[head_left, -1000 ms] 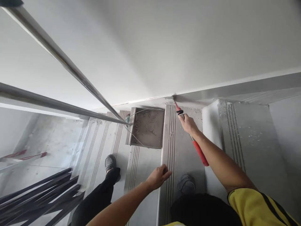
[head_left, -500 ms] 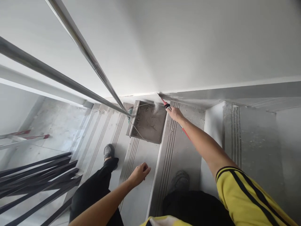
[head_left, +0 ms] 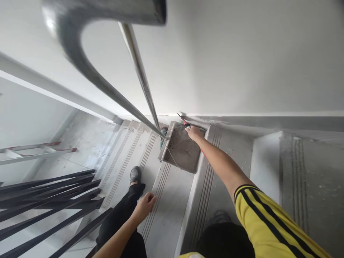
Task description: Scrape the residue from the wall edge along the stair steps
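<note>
My right hand [head_left: 194,132] is closed around a slim red tool [head_left: 183,119] with a black collar and a dark, pointed tip. Its tip is at the foot of the white wall, near the end of the grey band [head_left: 242,121]; whether they touch I cannot tell. A length of red shows behind my wrist. Below the hand is a dirty, dark grey square tray [head_left: 185,152] with crusted bits in it and a thin wire or cord [head_left: 172,161] across it. My left hand [head_left: 146,205] hangs over the steps, fingers curled, with nothing visible in it.
Metal pipes [head_left: 145,82] come down beside the tray, near a green object [head_left: 162,138]. Concrete steps [head_left: 174,200] with grooved edges run across the view. Dark railing bars [head_left: 53,204] and a red-tipped ladder [head_left: 40,150] are at the left. My shoe [head_left: 135,175] is on a lower step.
The view has shifted, bringing the curved pipe end into sight. My right hand and the red tool are now over the tray, farther left along the wall. My left hand stays curled.
</note>
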A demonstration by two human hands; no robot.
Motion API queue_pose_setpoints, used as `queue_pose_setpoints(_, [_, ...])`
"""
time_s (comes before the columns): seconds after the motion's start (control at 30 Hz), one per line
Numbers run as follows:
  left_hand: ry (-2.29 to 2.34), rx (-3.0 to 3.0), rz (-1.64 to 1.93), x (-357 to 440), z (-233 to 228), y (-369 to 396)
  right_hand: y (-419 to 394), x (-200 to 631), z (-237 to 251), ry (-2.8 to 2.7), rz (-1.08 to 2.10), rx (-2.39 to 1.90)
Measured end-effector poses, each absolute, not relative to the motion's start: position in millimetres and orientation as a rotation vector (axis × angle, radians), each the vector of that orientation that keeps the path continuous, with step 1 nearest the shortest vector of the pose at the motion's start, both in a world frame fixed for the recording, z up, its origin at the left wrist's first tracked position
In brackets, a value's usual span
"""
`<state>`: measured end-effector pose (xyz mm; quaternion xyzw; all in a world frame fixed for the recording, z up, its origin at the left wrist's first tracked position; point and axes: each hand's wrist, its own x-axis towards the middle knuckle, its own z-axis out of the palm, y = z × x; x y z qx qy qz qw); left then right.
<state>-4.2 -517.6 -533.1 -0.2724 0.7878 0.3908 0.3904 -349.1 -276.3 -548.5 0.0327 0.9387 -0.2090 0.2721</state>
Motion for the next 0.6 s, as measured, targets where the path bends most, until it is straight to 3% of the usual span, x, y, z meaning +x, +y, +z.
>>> queue_pose_setpoints(0.13, [2.002,-0.681,1.012,-11,-545,-513,-215,-324,-542,2.573,-0.617,0.089])
queue_pose_setpoints(0.3, [1.947,-0.527,1.052,-30,-575,-498,-112,-280,-526,2.727,-0.39,0.257])
queue_pose_setpoints(0.6, [1.891,-0.372,1.101,-57,-613,-481,-206,-315,-576,2.643,-0.182,0.205])
